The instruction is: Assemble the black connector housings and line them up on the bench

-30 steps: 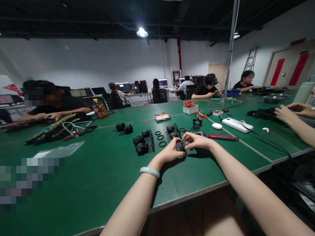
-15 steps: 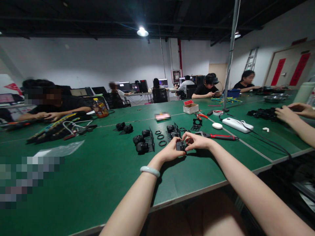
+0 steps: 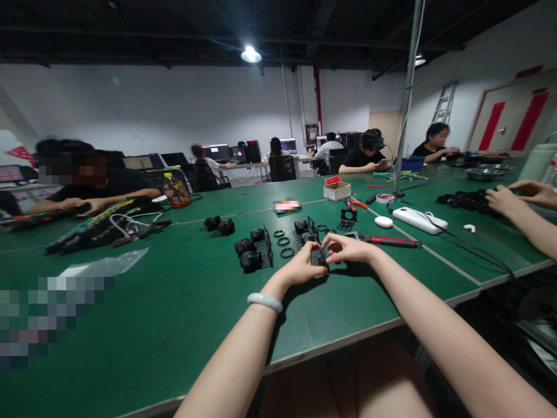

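My left hand [image 3: 300, 266] is closed around a small black block-shaped part [image 3: 318, 258], held low over the green table [image 3: 200, 325]. From the right, my right hand [image 3: 347, 249] pinches at the same part, its thumb and bent fingertips against that side. The fingers hide much of the part. Beyond my hands stand similar black parts on slotted plates [image 3: 301, 227]. Several black rings [image 3: 283, 241] lie to the left, beside more black parts on plates [image 3: 250, 261]. A black bracket with a round hole [image 3: 348, 218] is behind my right hand.
A red-handled tool [image 3: 394, 241], orange-handled pliers [image 3: 357, 203], a white power bank [image 3: 420, 221] with a cable and a small box [image 3: 337, 190] lie beyond my right arm. A metal pole [image 3: 407, 110] rises there. A co-worker's hands [image 3: 507, 200] handle black parts at right.
Both hands keep the black part at nearly the same spot, with only a slight shift of the fingers. The view has tilted very slightly.
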`<state>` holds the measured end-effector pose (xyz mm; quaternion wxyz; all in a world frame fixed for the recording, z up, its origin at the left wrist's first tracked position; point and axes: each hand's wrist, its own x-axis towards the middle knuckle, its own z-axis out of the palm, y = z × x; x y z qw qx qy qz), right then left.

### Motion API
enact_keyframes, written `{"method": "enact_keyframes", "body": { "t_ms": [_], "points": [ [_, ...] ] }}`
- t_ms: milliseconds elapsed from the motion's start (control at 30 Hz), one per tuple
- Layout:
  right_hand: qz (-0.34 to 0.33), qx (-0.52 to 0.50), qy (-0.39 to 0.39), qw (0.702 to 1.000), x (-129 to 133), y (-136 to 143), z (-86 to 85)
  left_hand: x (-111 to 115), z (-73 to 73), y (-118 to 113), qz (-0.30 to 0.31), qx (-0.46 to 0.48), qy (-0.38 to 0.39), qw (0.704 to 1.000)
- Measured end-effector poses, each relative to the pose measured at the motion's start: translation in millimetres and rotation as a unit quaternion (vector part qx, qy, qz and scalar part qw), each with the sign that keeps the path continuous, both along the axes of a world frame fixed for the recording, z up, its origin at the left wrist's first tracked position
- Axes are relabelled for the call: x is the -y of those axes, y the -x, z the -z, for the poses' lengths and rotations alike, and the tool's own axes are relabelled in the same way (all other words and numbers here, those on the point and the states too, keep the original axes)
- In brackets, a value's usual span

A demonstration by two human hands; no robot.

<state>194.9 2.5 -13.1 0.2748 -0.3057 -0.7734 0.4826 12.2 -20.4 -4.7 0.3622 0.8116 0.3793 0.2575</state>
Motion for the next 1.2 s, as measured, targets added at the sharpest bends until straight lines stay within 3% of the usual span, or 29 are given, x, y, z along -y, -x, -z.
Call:
{"method": "enact_keyframes", "body": {
  "t_ms": [333,1200],
  "points": [
    [0.001,0.000,-0.004,1.000,1.2,-0.6,-0.7,-0.7,-0.1,1.4,-0.028,-0.023,-0.021,0.999],
    [0.040,0.033,-0.011,0.999,-6.6,1.6,7.1,-0.9,1.2,0.5,-0.013,-0.013,-0.013,1.000]
  ]
}}
